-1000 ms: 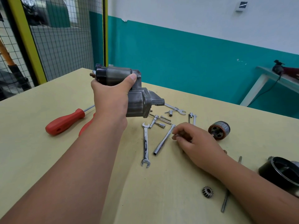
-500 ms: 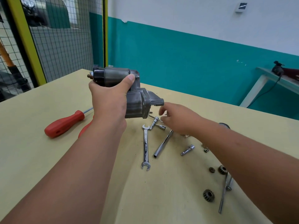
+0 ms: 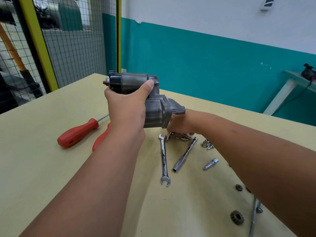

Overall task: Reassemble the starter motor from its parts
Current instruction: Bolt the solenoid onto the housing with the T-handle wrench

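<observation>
While a red screwdriver [image 3: 77, 132] lies at the left of the table [image 3: 42, 168], the left hand [image 3: 126, 110] wraps round the starter motor [image 3: 153, 108], held above the tabletop; the right hand [image 3: 179, 124] reaches under it, fingers hidden, grip impossible to tell.

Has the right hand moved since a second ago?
Yes. The right hand went forward and left, from beside the long socket bar to the small parts beyond the wrench, under the starter motor.

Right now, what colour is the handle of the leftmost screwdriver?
Bright red. The screwdriver handle shows best in the head view.
</observation>
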`<action>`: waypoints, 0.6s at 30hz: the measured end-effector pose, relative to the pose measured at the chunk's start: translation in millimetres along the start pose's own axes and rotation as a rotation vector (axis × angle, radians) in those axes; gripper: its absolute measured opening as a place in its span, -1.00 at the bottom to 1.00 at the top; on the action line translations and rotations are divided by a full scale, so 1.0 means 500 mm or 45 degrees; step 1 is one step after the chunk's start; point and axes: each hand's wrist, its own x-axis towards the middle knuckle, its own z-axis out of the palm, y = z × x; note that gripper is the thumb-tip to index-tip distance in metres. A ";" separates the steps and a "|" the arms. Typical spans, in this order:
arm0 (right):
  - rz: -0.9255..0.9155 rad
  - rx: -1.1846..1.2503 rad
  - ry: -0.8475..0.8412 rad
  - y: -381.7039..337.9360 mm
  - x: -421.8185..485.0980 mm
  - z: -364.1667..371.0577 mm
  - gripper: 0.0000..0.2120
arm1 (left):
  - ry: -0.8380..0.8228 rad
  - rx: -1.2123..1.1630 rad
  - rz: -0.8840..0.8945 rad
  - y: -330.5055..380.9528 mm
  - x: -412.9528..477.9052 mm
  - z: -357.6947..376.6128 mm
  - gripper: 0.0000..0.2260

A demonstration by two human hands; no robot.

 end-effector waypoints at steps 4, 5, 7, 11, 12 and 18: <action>-0.158 0.055 0.171 0.013 -0.024 -0.015 -0.84 | 0.004 -0.002 -0.010 0.000 -0.001 0.001 -0.33; -0.165 0.106 0.213 0.022 -0.037 -0.027 -0.82 | 0.008 -0.011 -0.028 0.002 -0.001 0.000 -0.33; -0.143 0.255 0.253 0.051 -0.068 -0.050 -0.83 | 0.015 -0.049 -0.075 0.004 0.000 0.000 -0.35; -0.046 0.945 0.187 0.130 -0.169 -0.073 -0.81 | 0.018 -0.069 -0.106 0.007 -0.004 0.000 -0.38; -0.048 1.122 0.092 0.146 -0.203 -0.067 -0.82 | 0.015 -0.060 -0.099 0.008 -0.006 0.001 -0.37; 0.010 0.620 -0.230 0.106 -0.351 0.034 -0.70 | -0.028 -0.043 -0.072 -0.007 -0.020 0.010 -0.38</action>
